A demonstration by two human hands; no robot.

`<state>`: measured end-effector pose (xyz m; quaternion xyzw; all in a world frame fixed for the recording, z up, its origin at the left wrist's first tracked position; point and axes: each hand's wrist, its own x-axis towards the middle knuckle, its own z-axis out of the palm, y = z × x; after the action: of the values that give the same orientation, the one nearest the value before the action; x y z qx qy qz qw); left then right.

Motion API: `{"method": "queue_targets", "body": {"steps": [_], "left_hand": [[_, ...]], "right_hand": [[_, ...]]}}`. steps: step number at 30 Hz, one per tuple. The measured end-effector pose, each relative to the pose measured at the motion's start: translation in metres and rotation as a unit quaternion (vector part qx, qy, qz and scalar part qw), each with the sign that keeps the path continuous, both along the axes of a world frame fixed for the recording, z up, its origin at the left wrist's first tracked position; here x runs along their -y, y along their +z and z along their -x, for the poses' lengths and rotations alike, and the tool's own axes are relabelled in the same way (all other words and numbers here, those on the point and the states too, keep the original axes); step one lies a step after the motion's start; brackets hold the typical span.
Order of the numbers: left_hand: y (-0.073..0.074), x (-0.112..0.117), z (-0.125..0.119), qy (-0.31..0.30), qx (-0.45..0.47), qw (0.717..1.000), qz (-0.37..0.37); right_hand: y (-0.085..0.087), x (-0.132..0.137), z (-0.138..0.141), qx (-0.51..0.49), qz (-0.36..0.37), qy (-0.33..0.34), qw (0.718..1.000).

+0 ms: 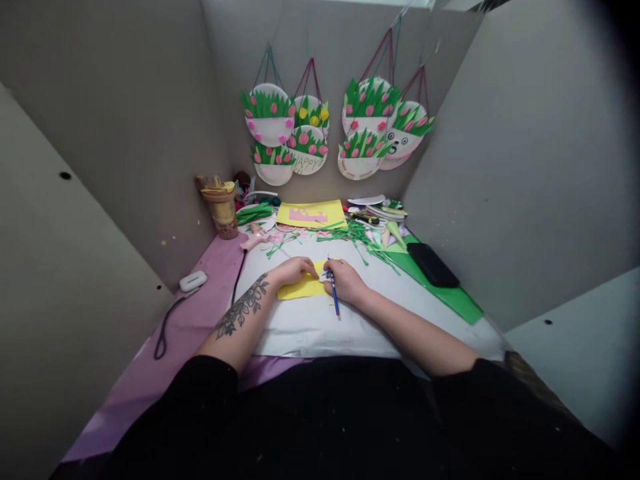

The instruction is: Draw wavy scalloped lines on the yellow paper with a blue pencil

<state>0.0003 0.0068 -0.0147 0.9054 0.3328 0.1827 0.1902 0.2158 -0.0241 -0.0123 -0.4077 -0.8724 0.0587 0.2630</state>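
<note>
A piece of yellow paper (pixel 300 289) lies on the white sheet, between and under my hands. My left hand (pixel 296 269) rests along its upper left part, fingers stretched and slightly bent, fingertips pressing near a small white piece (pixel 323 275). In my right hand (pixel 345 280) is a blue pencil (pixel 335 300), pinched so that its end with a reddish tip slants toward me. The small white piece sits against the right fingertips on the yellow paper. Its exact shape is partly covered by the fingers.
Behind lie green paper strips (pixel 355 232), a yellow sheet with pink paper (pixel 283 215), a pink glue gun (pixel 254 240) and a yellow-black cutter (pixel 365 218). A cup (pixel 224 212) stands left; a black phone-like case (pixel 431 264) lies right. Paper-plate flower crafts (pixel 273 133) hang on the wall.
</note>
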Motion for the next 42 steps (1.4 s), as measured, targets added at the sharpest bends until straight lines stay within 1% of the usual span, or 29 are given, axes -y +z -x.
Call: {"method": "queue_targets", "body": {"steps": [10, 15, 20, 25, 33, 39, 42], "left_hand": [[-0.003, -0.002, 0.001, -0.001, 0.01, 1.0, -0.005], [-0.005, -0.002, 0.001, 0.002, 0.009, 1.0, -0.008], [-0.005, -0.003, 0.0, 0.007, 0.01, 1.0, -0.01], [-0.004, -0.003, 0.0, 0.005, 0.004, 1.0, -0.013], [-0.004, -0.002, 0.0, 0.005, 0.0, 1.0, -0.014], [-0.003, -0.003, 0.0, 0.003, -0.003, 1.0, -0.014], [-0.005, -0.004, 0.0, 0.003, 0.001, 1.0, -0.009]], "right_hand": [[-0.001, -0.001, -0.001, 0.001, 0.002, 0.004, 1.0], [-0.003, -0.005, -0.005, 0.001, 0.003, -0.02, 1.0], [-0.003, -0.007, -0.007, -0.005, 0.001, -0.016, 1.0], [-0.003, -0.008, -0.007, -0.016, 0.001, -0.025, 1.0], [-0.003, -0.011, -0.004, 0.003, -0.009, -0.022, 1.0], [-0.004, -0.007, -0.005, 0.006, -0.01, -0.022, 1.0], [-0.004, -0.012, -0.002, 0.006, -0.008, -0.033, 0.999]]}}
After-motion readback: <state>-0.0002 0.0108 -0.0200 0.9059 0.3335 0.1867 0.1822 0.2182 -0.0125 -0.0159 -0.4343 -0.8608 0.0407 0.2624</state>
